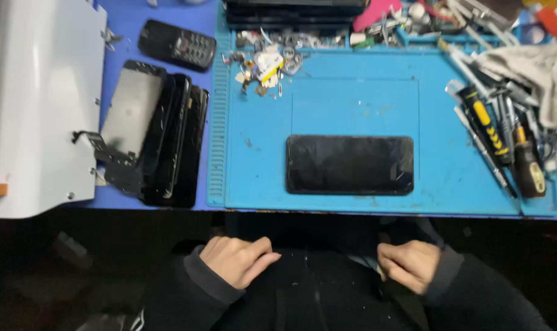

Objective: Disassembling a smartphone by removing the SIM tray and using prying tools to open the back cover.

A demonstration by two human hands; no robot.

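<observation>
A black smartphone (349, 164) lies face up and crosswise on the blue repair mat (352, 104), near its front edge. My left hand (238, 260) rests on my lap below the table edge, fingers curled in and nothing visible in it. My right hand (408, 265) also rests on my lap, loosely closed, with no object seen in it. Both hands are well short of the phone and touch nothing on the table.
A stack of dark phone screens (159, 138) lies left of the mat, a black keypad phone (176, 44) behind it. Small parts and screws (263, 64) sit at the mat's back. Screwdrivers and tools (505, 135) and a cloth (538, 70) crowd the right. A white machine (36, 104) stands far left.
</observation>
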